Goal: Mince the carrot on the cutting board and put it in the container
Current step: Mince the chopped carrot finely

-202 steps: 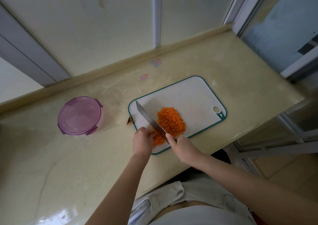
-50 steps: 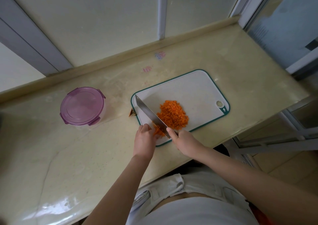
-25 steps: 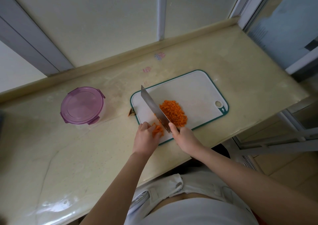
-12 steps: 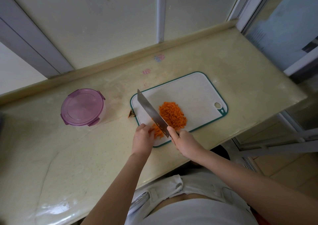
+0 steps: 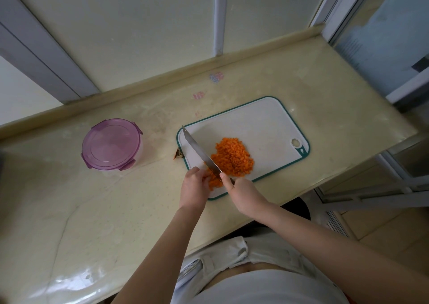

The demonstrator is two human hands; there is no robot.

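Head camera: bare counter [image 5: 157, 187] separates cutting board [image 5: 255, 122] from lidded container [image 5: 111, 144]; right hand [image 5: 243, 192] grips the knife [image 5: 199, 150], left hand [image 5: 193, 185] curls its fingers over minced carrot [image 5: 233, 157].

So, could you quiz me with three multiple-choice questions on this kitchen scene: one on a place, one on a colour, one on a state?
1. The container stands:
A) left of the board
B) on it
C) right of it

2. Its lid is:
A) green
B) purple
C) red

3. The knife is:
A) lying unheld
B) in the right hand
C) in the container

Answers:
1 A, it sits off the board's left end.
2 B, the lid is plainly purple.
3 B, that hand grips it over the board.
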